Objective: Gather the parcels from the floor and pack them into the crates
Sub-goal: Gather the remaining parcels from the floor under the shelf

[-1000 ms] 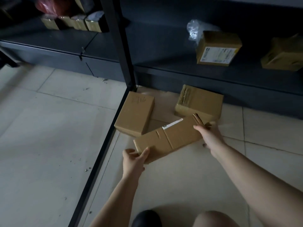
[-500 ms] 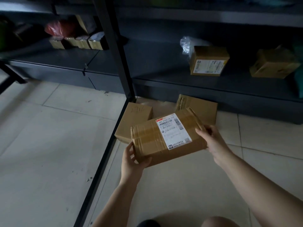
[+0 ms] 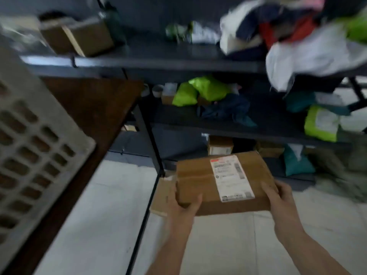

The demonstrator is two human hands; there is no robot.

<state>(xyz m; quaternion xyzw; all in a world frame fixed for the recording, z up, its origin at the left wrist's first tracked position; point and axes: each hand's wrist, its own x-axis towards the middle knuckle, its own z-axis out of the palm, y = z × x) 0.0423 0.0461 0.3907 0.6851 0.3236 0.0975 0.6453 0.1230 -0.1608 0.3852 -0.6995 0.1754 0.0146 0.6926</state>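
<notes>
I hold a brown cardboard parcel [image 3: 198,181] with a white shipping label on top, lifted off the floor in front of me. My left hand [image 3: 183,207] grips its near left corner and my right hand [image 3: 280,197] grips its right end. A second brown parcel [image 3: 161,195] lies on the floor tiles below it, partly hidden by the held one. A white slotted plastic crate [image 3: 39,151] stands at the left on a dark wooden table [image 3: 95,108]. The picture is blurred by motion.
A dark metal shelf rack [image 3: 151,62] fills the background, loaded with cardboard boxes, green and teal bags and a heap of clothes [image 3: 297,46]. Its black upright post [image 3: 151,143] stands just left of the parcel. Pale floor tiles [image 3: 99,215] lie below.
The parcel was picked up from the floor and raised in both hands. The view has swung up and left, bringing the upper shelves, the table and the white crate into sight.
</notes>
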